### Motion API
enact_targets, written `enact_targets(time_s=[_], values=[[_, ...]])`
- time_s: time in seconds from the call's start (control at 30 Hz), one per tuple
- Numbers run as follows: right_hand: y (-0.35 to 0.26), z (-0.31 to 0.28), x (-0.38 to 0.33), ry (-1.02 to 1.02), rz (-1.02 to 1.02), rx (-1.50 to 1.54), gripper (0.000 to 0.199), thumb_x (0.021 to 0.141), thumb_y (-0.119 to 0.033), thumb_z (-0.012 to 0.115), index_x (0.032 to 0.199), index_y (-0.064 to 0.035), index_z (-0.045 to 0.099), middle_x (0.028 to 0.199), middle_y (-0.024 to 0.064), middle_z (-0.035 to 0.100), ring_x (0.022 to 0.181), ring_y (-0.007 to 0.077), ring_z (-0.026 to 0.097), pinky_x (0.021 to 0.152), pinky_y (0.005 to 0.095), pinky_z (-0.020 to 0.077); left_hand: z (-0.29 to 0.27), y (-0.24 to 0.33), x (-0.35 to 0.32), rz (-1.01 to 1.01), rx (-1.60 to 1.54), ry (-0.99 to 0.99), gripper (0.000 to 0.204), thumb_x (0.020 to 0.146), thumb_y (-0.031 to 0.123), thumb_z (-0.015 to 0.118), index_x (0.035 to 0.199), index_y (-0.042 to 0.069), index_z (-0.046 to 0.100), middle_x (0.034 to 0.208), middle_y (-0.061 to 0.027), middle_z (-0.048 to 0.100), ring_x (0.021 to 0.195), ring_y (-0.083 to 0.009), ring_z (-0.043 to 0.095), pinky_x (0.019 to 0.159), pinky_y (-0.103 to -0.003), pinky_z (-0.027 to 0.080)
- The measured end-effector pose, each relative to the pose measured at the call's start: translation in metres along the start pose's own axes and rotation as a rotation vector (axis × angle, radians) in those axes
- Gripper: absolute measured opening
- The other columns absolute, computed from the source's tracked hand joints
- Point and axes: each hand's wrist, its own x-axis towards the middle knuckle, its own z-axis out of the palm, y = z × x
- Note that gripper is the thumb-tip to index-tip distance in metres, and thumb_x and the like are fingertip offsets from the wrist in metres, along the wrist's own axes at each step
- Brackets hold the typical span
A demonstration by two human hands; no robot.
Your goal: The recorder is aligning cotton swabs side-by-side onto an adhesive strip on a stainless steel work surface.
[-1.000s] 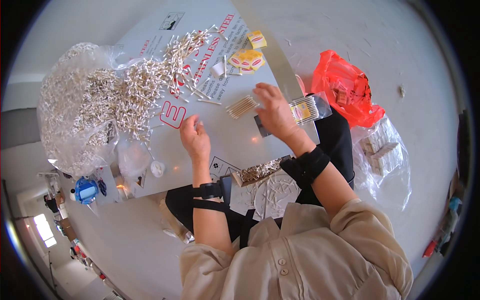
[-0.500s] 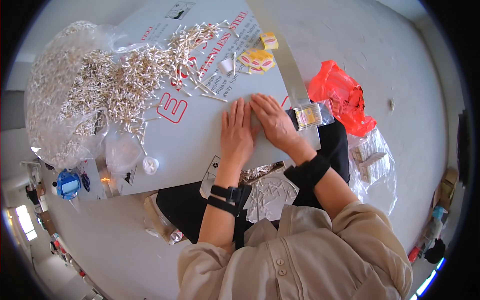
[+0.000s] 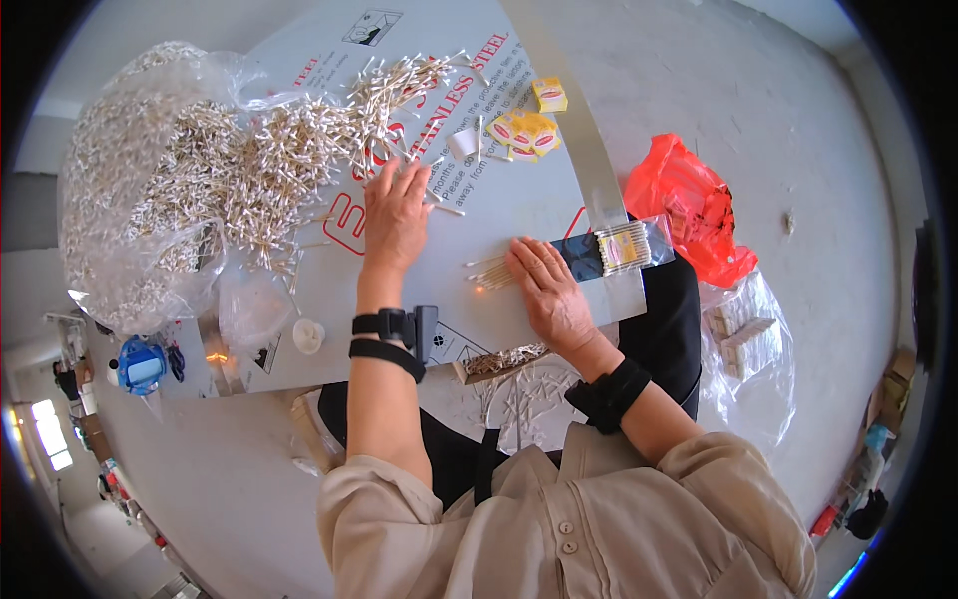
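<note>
My left hand [image 3: 396,225] reaches over the table with its fingers spread, at the near edge of a big heap of cotton swabs [image 3: 284,165]. Whether its fingertips touch any swab I cannot tell. Palm down, my right hand [image 3: 552,299] lies flat over a small row of cotton swabs [image 3: 487,273], whose ends poke out to the left of its fingers. Right beside that hand is a dark strip [image 3: 579,257], and against it lies a clear packet of cotton swabs [image 3: 621,248] with a yellow label.
The heap spills from a large clear bag [image 3: 105,230] at left. Yellow cards [image 3: 524,133] and a small white cup [image 3: 463,144] sit farther back. A round white container [image 3: 307,336] stands near the front edge. Beyond the table's right side are a red bag [image 3: 679,205] and clear-bagged packs [image 3: 743,334].
My left hand has moved left and away from me, from beside the right hand to the heap. The right hand has shifted slightly nearer me, and swabs now show beside it.
</note>
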Motion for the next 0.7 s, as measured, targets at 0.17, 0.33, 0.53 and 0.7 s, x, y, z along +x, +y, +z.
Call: enact_targets(time_s=[0.17, 0.33, 0.53, 0.7], values=[[0.003, 0.001, 0.005, 0.065, -0.069, 0.060, 0.044, 0.076, -0.007, 0.057, 0.118, 0.0047, 0.059, 0.129, 0.0161, 0.056, 0.123, 0.0330, 0.050, 0.105, 0.0453, 0.0405, 0.019, 0.001, 0.001, 0.150, -0.097, 0.093, 0.028, 0.076, 0.000, 0.065, 0.103, 0.008, 0.066, 0.100, -0.0045, 0.063, 0.100, -0.0271, 0.056, 0.088, -0.040, 0.047], [0.005, -0.001, 0.002, 0.111, -0.108, 0.089, 0.037, 0.072, -0.007, 0.060, 0.108, 0.0020, 0.064, 0.116, 0.0139, 0.061, 0.109, 0.0312, 0.057, 0.094, 0.0435, 0.0472, 0.029, 0.056, -0.033, 0.077, -0.282, 0.137, 0.017, 0.073, 0.000, 0.061, 0.089, 0.006, 0.062, 0.089, -0.0056, 0.059, 0.090, -0.0278, 0.055, 0.080, -0.039, 0.046], [0.003, -0.001, -0.002, 0.070, -0.116, 0.139, 0.037, 0.071, -0.009, 0.060, 0.106, 0.0019, 0.064, 0.117, 0.0117, 0.057, 0.109, 0.0317, 0.054, 0.091, 0.0426, 0.0474, 0.011, 0.072, -0.047, 0.040, -0.470, 0.045, 0.017, 0.073, 0.004, 0.065, 0.089, 0.006, 0.060, 0.089, -0.0092, 0.058, 0.089, -0.0311, 0.055, 0.080, -0.041, 0.045], [0.001, -0.004, 0.000, 0.066, -0.112, 0.123, 0.038, 0.068, -0.007, 0.062, 0.106, 0.0003, 0.064, 0.120, 0.0149, 0.054, 0.110, 0.0345, 0.053, 0.091, 0.0433, 0.0476, 0.013, 0.000, -0.018, -0.511, -0.028, 0.411, 0.031, 0.078, 0.027, 0.074, 0.093, 0.003, 0.060, 0.101, -0.0159, 0.060, 0.100, -0.0352, 0.055, 0.087, -0.045, 0.043]])
